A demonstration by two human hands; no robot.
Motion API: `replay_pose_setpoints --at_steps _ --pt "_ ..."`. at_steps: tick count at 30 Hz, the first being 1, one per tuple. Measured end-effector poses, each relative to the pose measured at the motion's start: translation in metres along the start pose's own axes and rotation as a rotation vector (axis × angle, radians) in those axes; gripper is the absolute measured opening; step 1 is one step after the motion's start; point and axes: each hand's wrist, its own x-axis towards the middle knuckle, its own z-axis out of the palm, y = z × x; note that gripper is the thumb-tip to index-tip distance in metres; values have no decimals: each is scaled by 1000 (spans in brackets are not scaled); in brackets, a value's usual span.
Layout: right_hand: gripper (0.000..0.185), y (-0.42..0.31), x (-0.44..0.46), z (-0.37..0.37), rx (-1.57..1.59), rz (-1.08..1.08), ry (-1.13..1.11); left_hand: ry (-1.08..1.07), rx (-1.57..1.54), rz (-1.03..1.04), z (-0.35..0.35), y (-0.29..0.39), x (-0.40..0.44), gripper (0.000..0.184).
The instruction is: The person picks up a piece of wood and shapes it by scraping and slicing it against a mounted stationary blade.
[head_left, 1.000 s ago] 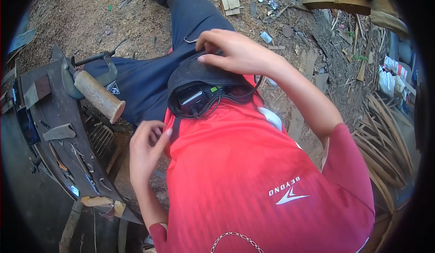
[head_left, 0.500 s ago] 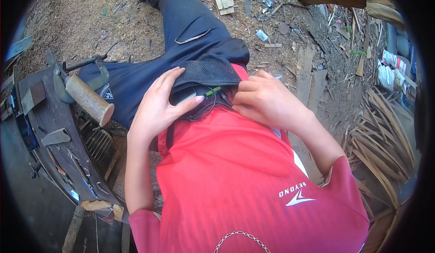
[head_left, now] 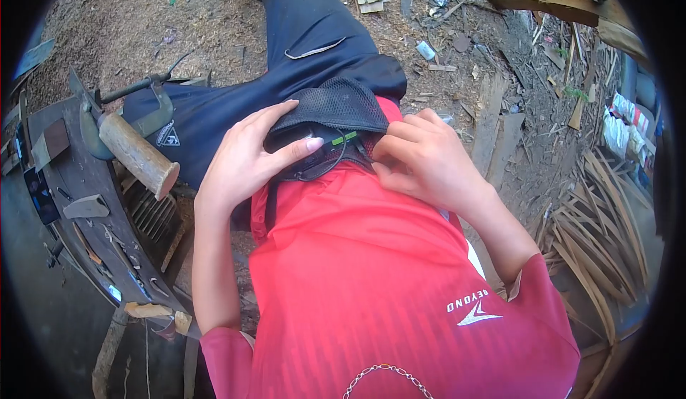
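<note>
A black mesh pouch lies at my waist over the red shirt, its top gaping open. Inside it are a dark device, partly covered by my thumb, a green-marked item and a thin cable. My left hand grips the pouch's left side, fingers on the mesh flap and thumb across the opening. At the right end of the opening, my right hand has its fingers pinched on the pouch's edge; the fingertips are partly hidden.
On the left, a dark workbench carries a clamp, a wooden mallet-like piece and small tools. Wood strips are piled at the right, below a white and red bag. Wood scraps and litter dot the ground.
My left hand has moved up from beside the waist onto the pouch. My right hand has come down from the flap's top to the opening's right end. Both have stayed nearly still since half a second ago.
</note>
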Motion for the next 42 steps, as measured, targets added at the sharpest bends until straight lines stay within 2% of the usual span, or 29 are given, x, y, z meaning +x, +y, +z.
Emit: replay_pose_setpoints --at_steps 8,11,14,15,18,19,22,23,26,35,39,42 --pt "19 12 16 -11 64 -50 -24 81 -103 86 6 -15 -6 80" --pt "27 17 32 -16 4 68 44 122 -189 119 11 -24 -12 78" --pt "35 22 49 -3 -14 -47 100 155 -196 117 11 -27 -23 74" --pt "37 26 54 -1 -29 -90 -4 166 -187 108 11 -26 -28 73" --pt "34 38 70 -1 39 -87 -118 211 -168 88 12 -27 -41 70" --pt "41 37 78 -10 21 -32 -214 231 -166 78 14 -31 -44 69" --pt "40 54 87 15 112 -167 -116 260 -243 38 21 -40 -47 69" --pt "42 55 89 23 153 -135 -219 268 -253 22 22 -41 -47 69" --pt "44 62 98 24 202 -114 -317 290 -281 -17 29 -40 -49 69" --pt "51 55 98 23 104 -140 -317 240 -254 -106 23 -33 -69 62" --pt "54 45 107 17 156 -66 -353 295 -170 3 22 -31 -65 59" --pt "55 23 110 18 318 -165 -218 334 -235 27 20 -30 -50 62"
